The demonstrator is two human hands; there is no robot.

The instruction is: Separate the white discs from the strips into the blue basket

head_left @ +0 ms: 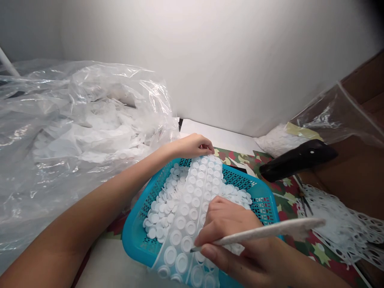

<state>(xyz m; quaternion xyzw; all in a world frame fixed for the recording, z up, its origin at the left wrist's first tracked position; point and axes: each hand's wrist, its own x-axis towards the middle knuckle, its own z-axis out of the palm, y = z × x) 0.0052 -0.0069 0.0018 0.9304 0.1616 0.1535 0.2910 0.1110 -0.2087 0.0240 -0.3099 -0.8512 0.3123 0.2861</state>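
Note:
A blue perforated plastic basket (141, 224) sits before me, filled with small loose white discs (162, 208). Over it lies a white sheet strip (192, 208) with rows of round discs still attached. My left hand (192, 146) is closed on the far end of this strip at the basket's far rim. Near the strip's lower part, my right hand (237, 240) pinches a thin white stick tool (270, 231), whose tip rests on the sheet.
A big clear plastic bag (75, 132) of white sheet material fills the left. To the right lie punched-out white sheet scrap (339, 228), a black object (297, 160), another clear bag (330, 116) and a brown cardboard box (360, 172). A red-green patterned mat (288, 196) lies underneath.

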